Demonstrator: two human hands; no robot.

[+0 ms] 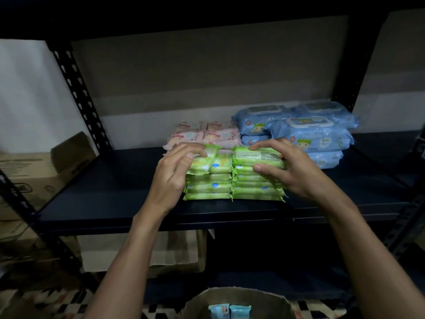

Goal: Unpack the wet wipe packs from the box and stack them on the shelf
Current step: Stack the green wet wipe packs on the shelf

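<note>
Two stacks of green wet wipe packs (230,184) stand side by side near the front of the dark shelf (110,199). My left hand (174,171) pinches the top green pack of the left stack (212,155). My right hand (287,166) grips the top green pack of the right stack (257,157), thumb in front and fingers behind. Pink packs (207,133) sit behind the green stacks, and large blue packs (308,132) are piled at the back right. Below me, an open cardboard box (264,298) holds light blue packs (230,310).
Black perforated shelf posts rise at left (78,93) and right (358,72). A brown carton (34,171) stands beside the shelf on the left. Another cardboard box (179,252) sits under the shelf. The floor has a chequered pattern (57,300).
</note>
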